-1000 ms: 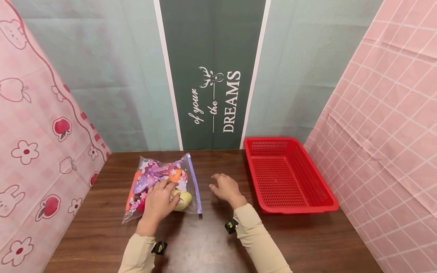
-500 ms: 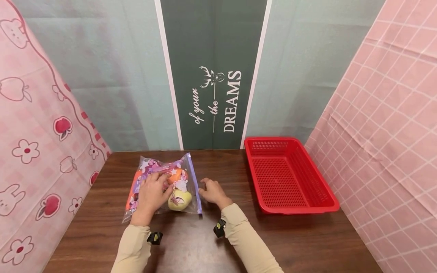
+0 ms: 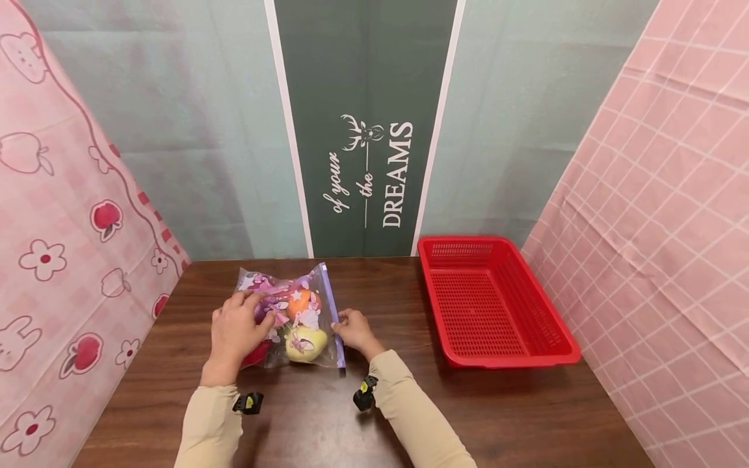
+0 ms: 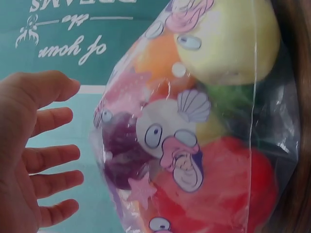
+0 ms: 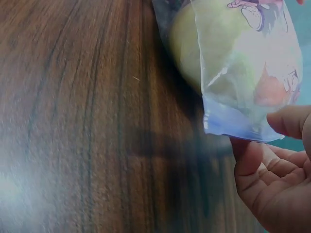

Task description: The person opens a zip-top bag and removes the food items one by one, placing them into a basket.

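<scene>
A clear zip bag (image 3: 287, 287) with a pink and purple cartoon print lies on the left of the table, filled with several round, fruit-like things. Through the plastic show a pale yellow one (image 3: 305, 343), an orange one (image 3: 301, 303), a red one (image 4: 218, 189) and a dark purple one (image 4: 124, 155). My left hand (image 3: 235, 330) is over the bag's left part with its fingers spread; the left wrist view shows its fingertips beside the bag. At the bag's right edge, my right hand (image 3: 354, 331) pinches the purple zip strip (image 5: 238, 127), thumb on one face and fingers on the other.
A red plastic basket (image 3: 509, 359) with slotted walls stands on the right of the brown wooden table (image 3: 328, 422). Behind the table hangs a green cloth (image 3: 363, 65) with printed lettering. Pink cloths hang at both sides.
My left hand has slid left across the bag, uncovering the yellow fruit. My right hand has moved left from beside the bag to its zip edge and taken hold there.
</scene>
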A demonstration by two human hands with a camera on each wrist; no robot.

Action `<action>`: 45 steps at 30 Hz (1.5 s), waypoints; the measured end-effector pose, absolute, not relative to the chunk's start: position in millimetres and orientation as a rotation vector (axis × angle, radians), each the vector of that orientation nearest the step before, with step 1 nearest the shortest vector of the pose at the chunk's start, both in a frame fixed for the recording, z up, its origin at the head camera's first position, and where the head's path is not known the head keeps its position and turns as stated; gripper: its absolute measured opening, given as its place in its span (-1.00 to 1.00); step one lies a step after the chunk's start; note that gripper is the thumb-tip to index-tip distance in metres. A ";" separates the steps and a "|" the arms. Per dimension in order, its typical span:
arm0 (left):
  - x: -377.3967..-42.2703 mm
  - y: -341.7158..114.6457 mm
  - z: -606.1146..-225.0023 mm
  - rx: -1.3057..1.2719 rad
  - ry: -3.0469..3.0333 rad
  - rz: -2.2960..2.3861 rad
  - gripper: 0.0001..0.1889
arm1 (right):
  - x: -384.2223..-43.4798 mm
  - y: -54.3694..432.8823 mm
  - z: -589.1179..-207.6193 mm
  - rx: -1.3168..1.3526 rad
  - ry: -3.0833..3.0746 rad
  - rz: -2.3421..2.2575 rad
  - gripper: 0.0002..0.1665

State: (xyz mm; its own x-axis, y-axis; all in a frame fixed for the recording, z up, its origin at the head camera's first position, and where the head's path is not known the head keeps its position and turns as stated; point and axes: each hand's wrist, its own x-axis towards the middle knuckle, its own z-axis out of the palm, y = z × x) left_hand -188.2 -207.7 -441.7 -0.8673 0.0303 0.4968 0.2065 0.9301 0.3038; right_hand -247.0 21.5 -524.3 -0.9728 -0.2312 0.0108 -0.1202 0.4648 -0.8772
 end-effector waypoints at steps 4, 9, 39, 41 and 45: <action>-188.1 -213.4 -440.7 -0.146 -2.613 -0.499 -0.50 | -247.0 19.0 -524.8 -0.301 2.613 -1.559 -0.77; -187.0 -216.3 -440.1 -0.133 -2.633 -0.501 -0.50 | -245.8 15.8 -522.3 -0.342 2.639 -1.579 -0.82; -188.4 -215.4 -403.9 -0.165 -2.665 -0.583 -0.55 | -248.7 24.7 -459.5 -0.614 2.925 -1.389 -0.93; -188.1 -214.9 -403.0 -0.167 -2.677 -0.590 -0.55 | -249.7 26.6 -455.7 -0.647 2.932 -1.374 -0.93; -190.3 -214.5 -400.9 -0.187 -2.659 -0.589 -0.55 | -253.1 30.3 -444.7 -0.716 2.951 -1.330 -0.94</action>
State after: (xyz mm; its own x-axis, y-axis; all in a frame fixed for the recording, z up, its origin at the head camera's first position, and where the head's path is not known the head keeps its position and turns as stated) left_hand -190.3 -214.5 -400.9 -0.9075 0.0418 0.4179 0.2144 0.9017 0.3754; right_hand -253.1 30.3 -444.7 -0.8924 -0.3126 0.3255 -0.4509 0.5878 -0.6717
